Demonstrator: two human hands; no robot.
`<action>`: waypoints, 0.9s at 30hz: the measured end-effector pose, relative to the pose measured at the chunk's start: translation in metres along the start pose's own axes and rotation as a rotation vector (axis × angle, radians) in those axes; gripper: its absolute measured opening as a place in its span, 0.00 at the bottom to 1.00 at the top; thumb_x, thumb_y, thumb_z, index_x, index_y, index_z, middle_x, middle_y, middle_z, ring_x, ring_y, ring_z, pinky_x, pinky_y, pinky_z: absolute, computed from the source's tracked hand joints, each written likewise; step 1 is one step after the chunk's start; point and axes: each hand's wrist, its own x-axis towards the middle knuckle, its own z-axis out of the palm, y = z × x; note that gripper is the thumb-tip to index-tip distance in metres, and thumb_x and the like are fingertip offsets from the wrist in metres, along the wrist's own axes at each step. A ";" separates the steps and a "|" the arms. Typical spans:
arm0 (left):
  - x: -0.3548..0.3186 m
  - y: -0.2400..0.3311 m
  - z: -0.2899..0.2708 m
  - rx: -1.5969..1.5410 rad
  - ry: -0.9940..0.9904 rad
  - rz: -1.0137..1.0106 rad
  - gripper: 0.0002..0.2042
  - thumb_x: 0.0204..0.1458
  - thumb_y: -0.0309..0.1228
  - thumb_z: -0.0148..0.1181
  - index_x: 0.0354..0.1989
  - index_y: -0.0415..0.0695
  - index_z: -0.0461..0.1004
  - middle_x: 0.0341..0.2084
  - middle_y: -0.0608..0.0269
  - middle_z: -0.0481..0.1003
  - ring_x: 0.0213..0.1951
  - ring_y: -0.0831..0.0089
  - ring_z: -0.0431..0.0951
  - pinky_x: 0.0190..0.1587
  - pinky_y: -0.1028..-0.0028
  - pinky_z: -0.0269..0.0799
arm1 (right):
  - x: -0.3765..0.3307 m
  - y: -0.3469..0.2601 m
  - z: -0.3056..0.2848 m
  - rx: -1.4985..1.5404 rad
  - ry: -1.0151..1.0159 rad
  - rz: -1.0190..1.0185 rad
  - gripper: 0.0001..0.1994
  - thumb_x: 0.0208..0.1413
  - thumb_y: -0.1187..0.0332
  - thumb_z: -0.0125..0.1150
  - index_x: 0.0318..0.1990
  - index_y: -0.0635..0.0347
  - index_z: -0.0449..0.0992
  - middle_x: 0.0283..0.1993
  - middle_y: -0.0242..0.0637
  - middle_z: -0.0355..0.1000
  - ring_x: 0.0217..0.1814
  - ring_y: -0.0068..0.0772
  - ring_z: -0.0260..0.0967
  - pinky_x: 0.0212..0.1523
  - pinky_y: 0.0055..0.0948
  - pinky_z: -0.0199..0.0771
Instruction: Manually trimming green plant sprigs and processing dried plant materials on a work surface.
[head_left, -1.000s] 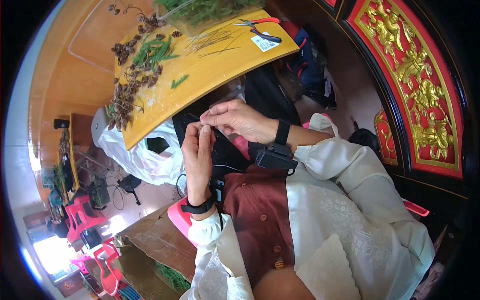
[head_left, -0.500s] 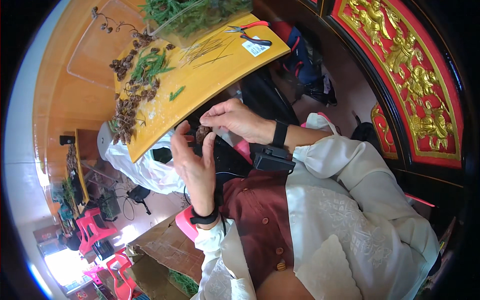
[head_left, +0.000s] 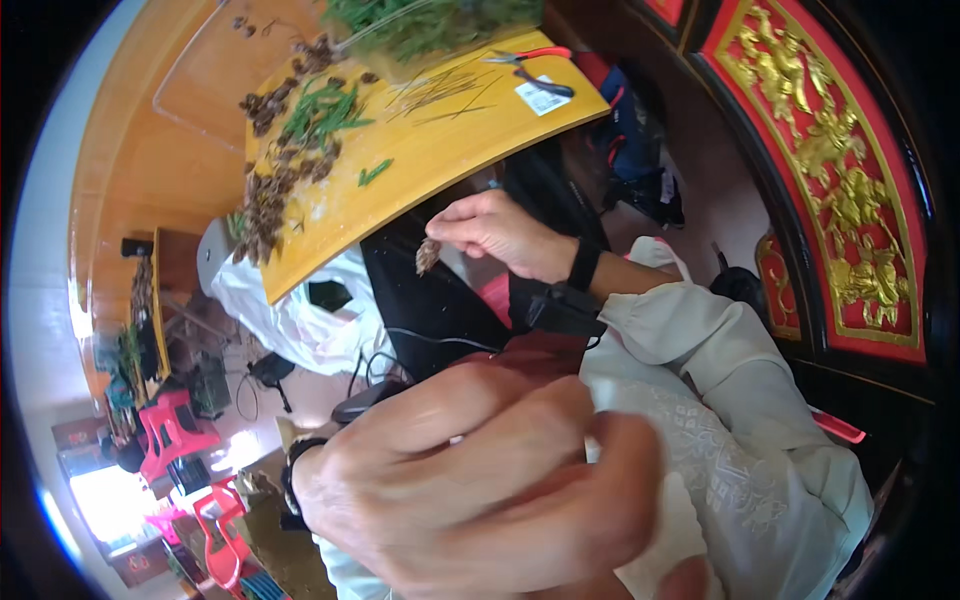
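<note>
My right hand (head_left: pixel 490 232) pinches a small brown pine cone (head_left: pixel 428 257) at its upper end, and the cone hangs just off the table's near edge. Very close to the camera, my left hand (head_left: pixel 470 470) fills the lower middle. Its fingers are bent and smeared by motion, so whether they hold anything is hidden. On the yellow wooden table (head_left: pixel 400 165), several more pine cones (head_left: pixel 265 205) lie heaped at the left edge. Green sprigs (head_left: pixel 322 110) rest among them, and one small sprig (head_left: pixel 375 172) lies apart.
A clear bin of greenery (head_left: pixel 430 35) stands at the table's far side. Thin wires (head_left: pixel 440 92), red-and-black pliers (head_left: pixel 530 68) and a white label (head_left: pixel 544 95) lie nearby. A white plastic bag (head_left: pixel 310 320) hangs below the edge. A carved red-and-gold panel (head_left: pixel 825 170) rises at right.
My left hand has let go of the pine cone and come up close to the camera. The right hand keeps the cone, now pinched at its end. The view has shifted slightly.
</note>
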 end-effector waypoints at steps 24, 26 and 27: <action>0.024 -0.183 -0.003 0.356 -0.068 -0.229 0.05 0.47 0.26 0.57 0.30 0.38 0.71 0.27 0.52 0.73 0.29 0.61 0.77 0.32 0.70 0.70 | 0.010 0.007 -0.013 0.066 0.110 0.037 0.08 0.56 0.67 0.58 0.35 0.64 0.75 0.21 0.23 0.63 0.21 0.12 0.55 0.21 0.14 0.54; 0.009 -0.240 -0.010 0.429 -0.034 -0.383 0.04 0.46 0.25 0.56 0.30 0.41 0.71 0.30 0.51 0.74 0.33 0.52 0.76 0.34 0.61 0.70 | 0.007 0.005 -0.009 0.092 0.093 0.050 0.08 0.56 0.67 0.58 0.35 0.64 0.75 0.22 0.23 0.63 0.22 0.11 0.55 0.21 0.13 0.54; 0.006 -0.264 -0.008 0.424 -0.035 -0.381 0.04 0.46 0.25 0.56 0.30 0.41 0.71 0.30 0.51 0.74 0.33 0.52 0.76 0.34 0.61 0.70 | 0.008 0.006 -0.011 0.104 0.086 0.060 0.08 0.55 0.67 0.58 0.35 0.64 0.75 0.23 0.23 0.63 0.22 0.11 0.55 0.21 0.13 0.54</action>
